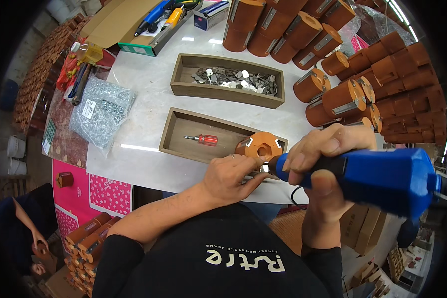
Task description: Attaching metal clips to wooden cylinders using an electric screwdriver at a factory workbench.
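My right hand [328, 159] is wrapped round a blue electric screwdriver [387, 176], held level with its nose pointing left. Its tip meets the near side of an orange-brown wooden cylinder [262, 144], which has a hole in its top and small metal plates round the rim. Thumb and fingers of my left hand [233, 176] are pinched at that same side, on a small shiny metal plate [264, 168]; the fingers partly hide the spot. Behind the cylinder is a wooden tray [184, 145] holding a red-handled screwdriver [207, 140].
Another wooden tray [226, 93] holds many small metal plates. Stacked wooden cylinders [342, 99] crowd the right and back. A bag of screws [102, 111] lies left, below an open box of tools [154, 35]. At lower left, a person's hand [39, 241] shows beside more cylinders [89, 243].
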